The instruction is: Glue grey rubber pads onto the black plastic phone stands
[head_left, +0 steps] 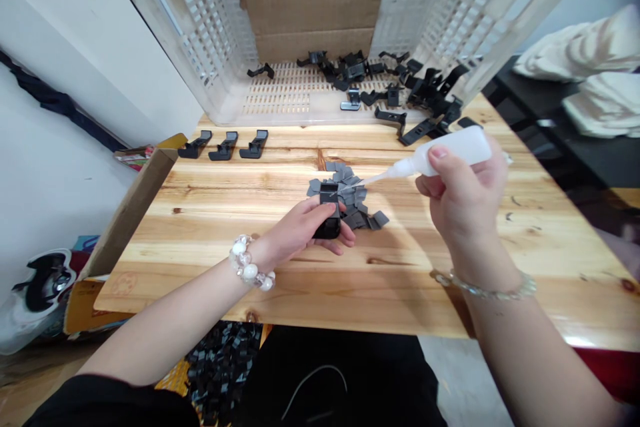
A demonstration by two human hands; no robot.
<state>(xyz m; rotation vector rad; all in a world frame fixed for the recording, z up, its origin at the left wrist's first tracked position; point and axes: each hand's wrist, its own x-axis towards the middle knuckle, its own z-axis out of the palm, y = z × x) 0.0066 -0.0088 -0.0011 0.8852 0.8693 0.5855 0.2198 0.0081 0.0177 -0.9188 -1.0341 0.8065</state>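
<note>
Work surface with parts, seen from above, in order of decreasing size. The pale wooden table (pixel 190 230) supports the whole arrangement. At its far edge stands a translucent plastic crate (pixel 300 117), its open side toward the person, presumably so that its contents stay within reach. A brown cardboard sheet (pixel 315 7) covers much of its rear wall. A loose heap of black parts (pixel 425 93) lies mainly on the crate's right side, some spilling over its front edge onto the wood. The right hand (pixel 463 193) is closed around a white squeeze bottle (pixel 463 145), thumb along its near side, a hold that seems suited to pressing the soft body while aiming it. The left hand (pixel 307 223) is clamped on a black part (pixel 327 230) above the middle of the table, thumb on its face and fingers below, apparently to steady it. Three black brackets (pixel 226 146) stand apart in a row at left, their even spacing suggesting deliberate sorting. Small grey pieces (pixel 354 199) lie overlapping just beside the held part, likely for easy access. The slender nozzle (pixel 383 176) slants leftward toward that part; whether its tip touches cannot be told
</note>
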